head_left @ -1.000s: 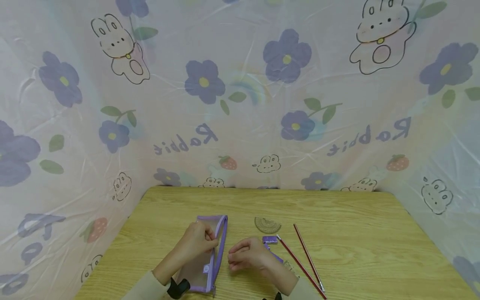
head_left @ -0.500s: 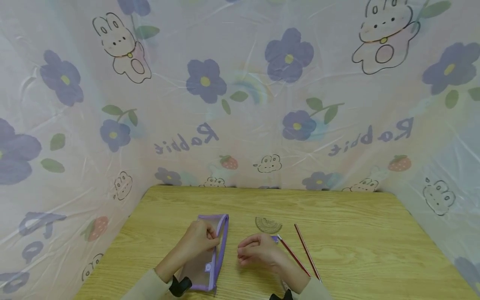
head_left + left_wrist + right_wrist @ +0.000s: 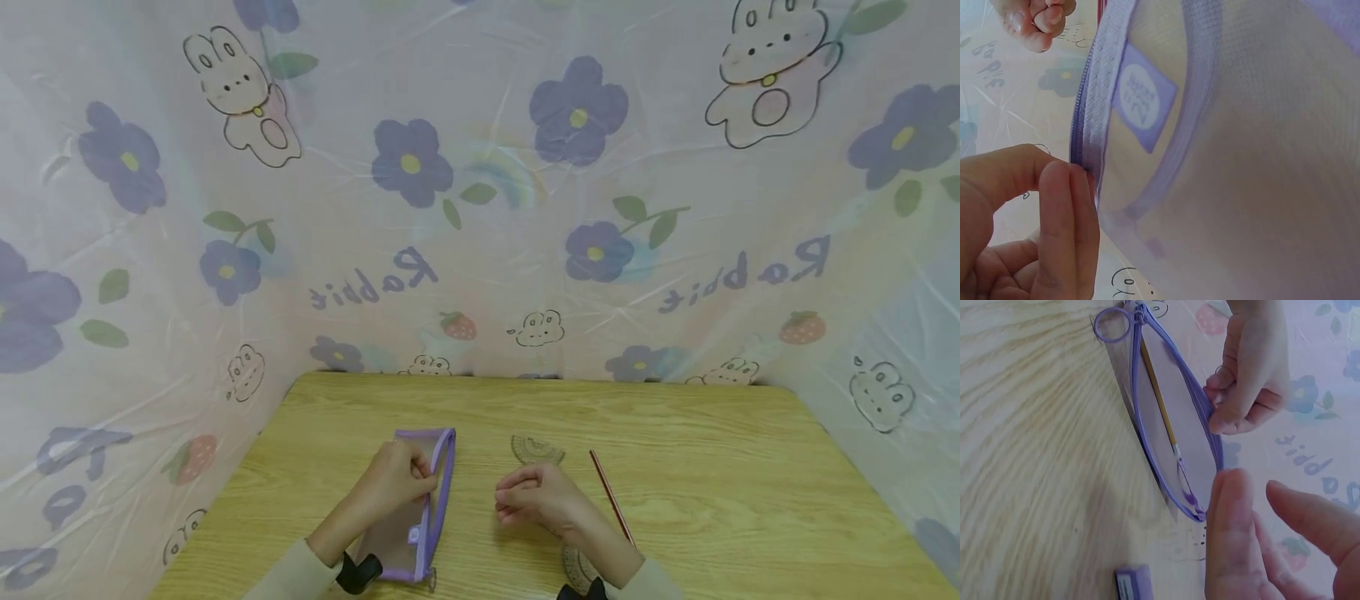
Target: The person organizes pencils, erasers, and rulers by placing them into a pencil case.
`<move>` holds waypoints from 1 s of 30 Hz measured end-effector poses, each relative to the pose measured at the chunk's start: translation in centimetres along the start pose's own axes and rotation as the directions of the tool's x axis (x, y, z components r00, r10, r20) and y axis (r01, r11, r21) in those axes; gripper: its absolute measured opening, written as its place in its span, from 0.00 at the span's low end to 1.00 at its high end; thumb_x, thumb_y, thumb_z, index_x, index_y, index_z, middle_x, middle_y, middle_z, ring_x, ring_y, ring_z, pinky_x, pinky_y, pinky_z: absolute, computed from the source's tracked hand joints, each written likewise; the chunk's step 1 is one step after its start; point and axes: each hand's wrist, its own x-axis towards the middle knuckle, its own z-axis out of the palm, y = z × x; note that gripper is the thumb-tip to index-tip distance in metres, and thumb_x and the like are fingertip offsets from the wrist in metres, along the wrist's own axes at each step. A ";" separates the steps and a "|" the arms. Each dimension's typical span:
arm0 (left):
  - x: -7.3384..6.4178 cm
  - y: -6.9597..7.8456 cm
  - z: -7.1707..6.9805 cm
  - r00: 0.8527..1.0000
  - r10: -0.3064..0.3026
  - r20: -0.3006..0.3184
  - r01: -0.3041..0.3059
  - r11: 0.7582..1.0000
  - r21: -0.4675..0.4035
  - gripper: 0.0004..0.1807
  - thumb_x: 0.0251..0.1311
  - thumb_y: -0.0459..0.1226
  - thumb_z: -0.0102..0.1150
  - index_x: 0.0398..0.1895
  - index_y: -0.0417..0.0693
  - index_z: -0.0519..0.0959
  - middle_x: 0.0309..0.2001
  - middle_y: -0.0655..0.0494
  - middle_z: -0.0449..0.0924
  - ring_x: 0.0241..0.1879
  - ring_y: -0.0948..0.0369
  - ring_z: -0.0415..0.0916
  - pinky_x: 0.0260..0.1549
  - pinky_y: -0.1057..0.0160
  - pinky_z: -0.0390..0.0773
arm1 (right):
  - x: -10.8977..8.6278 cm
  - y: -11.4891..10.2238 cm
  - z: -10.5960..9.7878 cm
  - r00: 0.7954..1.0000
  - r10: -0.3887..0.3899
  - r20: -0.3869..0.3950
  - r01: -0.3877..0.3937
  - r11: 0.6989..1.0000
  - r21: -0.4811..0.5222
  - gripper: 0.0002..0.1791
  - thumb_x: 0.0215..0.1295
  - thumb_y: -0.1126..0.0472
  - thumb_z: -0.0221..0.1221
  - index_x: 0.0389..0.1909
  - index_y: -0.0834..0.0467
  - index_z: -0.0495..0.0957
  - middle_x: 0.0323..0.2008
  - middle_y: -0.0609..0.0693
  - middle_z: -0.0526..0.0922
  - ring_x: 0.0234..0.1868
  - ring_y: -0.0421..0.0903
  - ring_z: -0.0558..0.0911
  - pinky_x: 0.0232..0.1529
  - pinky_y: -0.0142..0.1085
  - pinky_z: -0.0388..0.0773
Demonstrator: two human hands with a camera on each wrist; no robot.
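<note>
A mesh pencil pouch with purple trim (image 3: 418, 535) lies on the table, its zipped mouth gaping. My left hand (image 3: 403, 482) pinches the zipper edge of the pouch between thumb and fingers, as the left wrist view confirms. Inside, the right wrist view shows a gold-coloured stick (image 3: 1159, 394) with a pale tip and something purple beyond it. To the right of the pouch, my right hand (image 3: 542, 500) hovers with fingers extended and thumb apart, holding nothing. Below it in the right wrist view is a purple eraser (image 3: 1135, 584); in the head view the hand hides it.
A clear protractor (image 3: 537, 450) lies just beyond my right hand. A red pencil (image 3: 611, 496) lies to its right, and a clear ruler-like piece with markings (image 3: 576, 568) shows under the right wrist. Patterned curtains (image 3: 480, 208) surround the wooden table (image 3: 720, 467) at the back and sides.
My right hand has moved right, away from the pouch, and now covers the eraser and one of the two red pencils. My left hand stays on the pouch edge.
</note>
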 end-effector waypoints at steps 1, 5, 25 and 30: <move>0.0 0.0 0.0 1.000 0.003 -0.002 -0.003 1.000 -0.003 0.09 0.55 0.26 0.65 0.21 0.42 0.79 0.16 0.59 0.78 0.16 0.60 0.79 0.15 0.70 0.76 | -0.1 0.0 -0.1 1.000 0.000 -0.002 0.000 1.000 -0.002 0.15 0.66 0.72 0.61 0.48 0.79 0.76 0.34 0.62 0.87 0.32 0.47 0.88 0.38 0.38 0.86; -0.1 0.1 -0.1 1.000 0.003 -0.003 -0.003 1.000 -0.004 0.09 0.55 0.25 0.65 0.21 0.42 0.79 0.16 0.59 0.78 0.17 0.55 0.81 0.14 0.71 0.76 | -0.4 -0.3 -0.6 1.000 -0.014 -0.013 0.014 1.000 -0.007 0.14 0.65 0.71 0.62 0.47 0.78 0.76 0.33 0.61 0.87 0.32 0.48 0.88 0.38 0.38 0.86; -0.3 0.3 -0.2 1.000 0.014 0.002 -0.014 1.000 -0.028 0.08 0.54 0.25 0.65 0.20 0.41 0.79 0.16 0.57 0.79 0.17 0.50 0.81 0.14 0.71 0.76 | -2.2 -1.3 -2.9 0.997 -0.049 -0.056 0.048 0.999 -0.009 0.13 0.66 0.72 0.61 0.47 0.78 0.77 0.34 0.64 0.86 0.32 0.48 0.88 0.37 0.38 0.86; -0.2 0.2 -0.2 1.000 0.020 0.000 -0.020 1.000 -0.012 0.08 0.54 0.25 0.65 0.20 0.41 0.79 0.16 0.57 0.79 0.16 0.53 0.80 0.14 0.71 0.76 | -2.6 -1.6 -3.9 0.996 -0.050 -0.077 0.048 0.998 -0.031 0.16 0.66 0.71 0.62 0.48 0.79 0.76 0.36 0.63 0.86 0.32 0.47 0.88 0.38 0.38 0.86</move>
